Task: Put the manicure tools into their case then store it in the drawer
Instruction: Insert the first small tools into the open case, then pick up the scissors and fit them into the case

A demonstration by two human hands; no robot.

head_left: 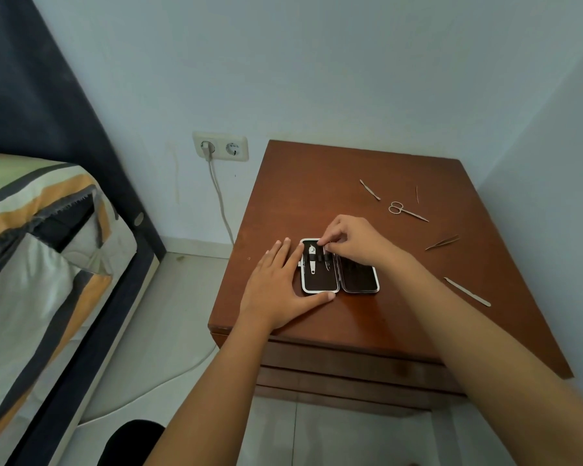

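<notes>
Left hand (276,284) lies flat with its grip spread, pinning the open manicure case (340,267) near the desk's (317,183) front edge; right hand (347,242) pinches a slim tool (327,260) into an elastic loop. Push askew and it could snag or pop out; beyond lie the file (467,292), tweezers (442,242), scissors (407,211), any easily forgotten

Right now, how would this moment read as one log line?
case open on nightstand | left hand steadies it | right hand seats tool | scissors loose
</notes>
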